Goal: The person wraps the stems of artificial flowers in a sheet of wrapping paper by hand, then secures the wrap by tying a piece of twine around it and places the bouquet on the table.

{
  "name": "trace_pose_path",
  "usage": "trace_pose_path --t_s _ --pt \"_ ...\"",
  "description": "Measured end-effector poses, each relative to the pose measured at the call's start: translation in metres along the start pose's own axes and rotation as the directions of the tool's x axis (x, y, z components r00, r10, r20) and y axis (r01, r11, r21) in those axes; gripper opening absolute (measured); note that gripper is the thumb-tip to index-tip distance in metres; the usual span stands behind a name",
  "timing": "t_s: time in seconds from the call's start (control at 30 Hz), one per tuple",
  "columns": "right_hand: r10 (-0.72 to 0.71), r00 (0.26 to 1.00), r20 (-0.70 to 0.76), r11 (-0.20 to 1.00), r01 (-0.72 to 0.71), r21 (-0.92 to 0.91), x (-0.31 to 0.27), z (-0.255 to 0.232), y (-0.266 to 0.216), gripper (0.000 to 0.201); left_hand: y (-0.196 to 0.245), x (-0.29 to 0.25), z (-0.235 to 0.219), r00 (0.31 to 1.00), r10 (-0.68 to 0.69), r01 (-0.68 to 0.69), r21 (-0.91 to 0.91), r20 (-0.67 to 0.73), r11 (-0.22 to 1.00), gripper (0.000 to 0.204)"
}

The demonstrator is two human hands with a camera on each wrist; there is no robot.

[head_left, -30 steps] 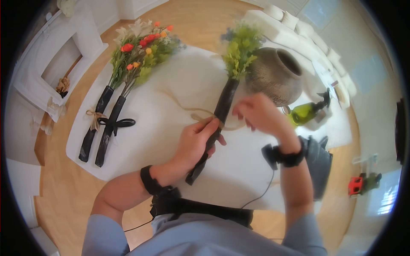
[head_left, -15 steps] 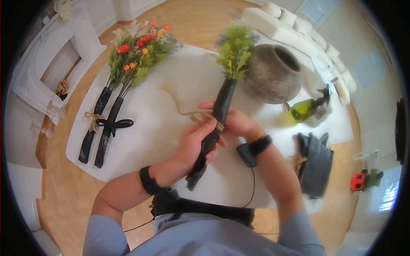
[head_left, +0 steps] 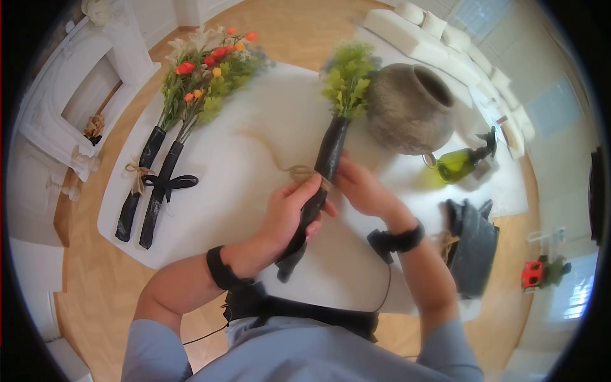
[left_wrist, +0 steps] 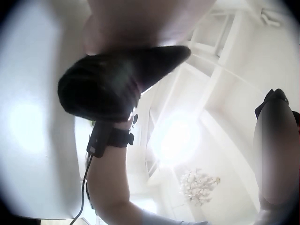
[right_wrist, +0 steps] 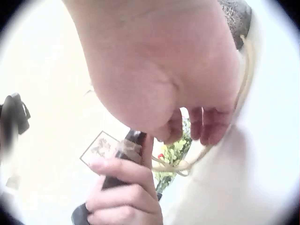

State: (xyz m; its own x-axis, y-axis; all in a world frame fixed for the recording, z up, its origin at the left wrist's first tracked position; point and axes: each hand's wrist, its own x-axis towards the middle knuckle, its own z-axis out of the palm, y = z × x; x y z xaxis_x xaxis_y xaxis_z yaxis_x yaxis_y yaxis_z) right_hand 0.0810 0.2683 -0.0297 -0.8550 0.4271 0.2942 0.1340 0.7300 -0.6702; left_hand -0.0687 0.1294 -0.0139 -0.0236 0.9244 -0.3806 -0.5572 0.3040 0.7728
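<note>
My left hand (head_left: 294, 207) grips a black-wrapped flower stem bundle (head_left: 328, 149), thumb laid on top at the tan ribbon (head_left: 299, 170) round it. Green leaves (head_left: 345, 83) stick out of its far end. In the left wrist view the dark lower end of the wrap (left_wrist: 101, 89) fills the middle. My right hand (head_left: 363, 189) is at the right side of the wrap, its fingers partly hidden behind it. The right wrist view shows those fingers (right_wrist: 213, 129) curled, with the ribbon (right_wrist: 247, 70) running past and behind them; they pinch it.
Two wrapped bouquets tied with bows, one tan (head_left: 137, 175) and one black (head_left: 168, 184), lie at the left of the white table (head_left: 216, 223). A brown clay pot (head_left: 407, 114), a green spray bottle (head_left: 455, 167) and a stack of black wrapping sheets (head_left: 472, 254) stand or lie at right.
My right hand came in from the right, reached behind the wrap with fingertips showing on its left, then drew back to its right side. My left hand keeps its grip.
</note>
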Motion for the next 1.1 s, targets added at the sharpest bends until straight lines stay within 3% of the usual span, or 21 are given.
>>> trace_pose_path --t_s 0.03,0.1,0.13,0.17,0.2,0.23,0.3,0.33,0.4,0.53,0.6,0.63,0.7,0.73,0.8,0.93,1.0,1.07,1.1 --pt "0.005 1.000 -0.005 1.000 -0.005 -0.003 -0.002 0.005 0.006 0.029 0.000 0.000 -0.005 0.998 -0.033 0.035 -0.031 0.056 0.999 0.057" --pt "-0.019 0.996 -0.087 0.945 0.046 0.323 -0.002 0.017 0.013 0.041 -0.001 0.001 -0.005 0.991 -0.068 0.074 -0.048 0.115 0.996 0.053" --pt "-0.018 0.995 -0.096 0.945 0.049 0.323 0.001 0.011 0.001 0.041 -0.001 0.001 -0.004 0.992 -0.077 0.080 -0.031 0.097 0.996 0.057" --pt "0.170 0.980 0.106 0.823 -0.201 0.531 0.003 0.003 -0.013 0.045 -0.002 0.001 -0.003 0.993 -0.088 0.089 -0.013 0.079 0.996 0.062" --pt "0.291 0.894 0.340 0.613 -0.447 0.651 0.004 -0.003 -0.022 0.050 -0.003 0.001 -0.002 0.992 -0.092 0.092 -0.005 0.082 0.996 0.062" --pt "0.292 0.896 0.335 0.611 -0.444 0.655 0.004 0.000 -0.022 0.050 -0.004 0.000 -0.002 0.991 -0.086 0.087 -0.008 0.102 0.996 0.062" --pt "0.161 0.946 0.282 0.270 -0.317 0.909 0.006 0.005 -0.022 0.049 -0.005 0.001 -0.001 0.989 -0.079 0.080 -0.004 0.126 0.997 0.063" --pt "0.161 0.947 0.279 0.270 -0.314 0.910 0.005 0.007 -0.018 0.049 -0.006 0.002 -0.001 0.989 -0.082 0.086 -0.035 0.122 0.996 0.063" --pt "0.137 0.934 0.330 0.134 -0.348 0.928 0.004 0.013 -0.007 0.046 -0.008 0.002 -0.003 0.990 -0.081 0.089 -0.067 0.114 0.994 0.063" --pt "0.125 0.925 0.358 0.188 -0.377 0.907 0.004 0.018 -0.003 0.042 -0.009 0.003 -0.006 0.987 -0.093 0.098 -0.033 0.129 0.995 0.064" --pt "0.360 0.889 0.283 0.455 -0.432 0.779 0.005 0.016 -0.013 0.033 -0.007 0.004 -0.006 0.989 -0.101 0.106 -0.038 0.107 0.994 0.063" --pt "0.358 0.889 0.286 0.450 -0.432 0.781 0.001 0.015 -0.011 0.033 -0.005 0.004 -0.005 0.995 -0.069 0.072 -0.034 0.067 0.997 0.060" --pt "0.422 0.892 0.164 0.740 -0.443 0.506 -0.008 0.009 -0.009 0.030 -0.004 0.004 -0.003 0.999 -0.037 0.038 -0.031 0.025 0.999 0.056" --pt "0.422 0.891 0.168 0.739 -0.445 0.505 -0.010 0.008 -0.014 0.030 -0.004 0.004 0.000 0.999 -0.036 0.036 -0.017 -0.020 0.999 0.051" --pt "0.578 0.803 0.145 0.639 -0.555 0.533 -0.016 0.004 -0.028 0.029 -0.008 0.007 0.000 0.997 -0.036 0.036 -0.004 -0.064 0.999 0.047" --pt "0.588 0.805 0.075 0.645 -0.523 0.557 -0.019 0.009 -0.031 0.030 -0.019 0.011 -0.001 0.997 0.067 -0.065 0.052 -0.039 0.997 0.039" --pt "0.644 0.759 0.096 0.610 -0.585 0.534 -0.019 0.001 -0.038 0.030 -0.026 0.016 -0.002 0.993 0.097 -0.095 0.024 -0.061 0.995 0.038" --pt "0.663 0.746 0.067 0.616 -0.594 0.518 -0.019 -0.001 -0.037 0.032 -0.035 0.027 -0.014 0.945 0.290 -0.234 0.311 -0.149 0.921 0.034" --pt "0.676 0.736 0.046 0.625 -0.604 0.495 -0.019 -0.002 -0.037 0.033 -0.033 0.028 -0.013 0.947 0.289 -0.233 0.319 -0.140 0.919 0.034"
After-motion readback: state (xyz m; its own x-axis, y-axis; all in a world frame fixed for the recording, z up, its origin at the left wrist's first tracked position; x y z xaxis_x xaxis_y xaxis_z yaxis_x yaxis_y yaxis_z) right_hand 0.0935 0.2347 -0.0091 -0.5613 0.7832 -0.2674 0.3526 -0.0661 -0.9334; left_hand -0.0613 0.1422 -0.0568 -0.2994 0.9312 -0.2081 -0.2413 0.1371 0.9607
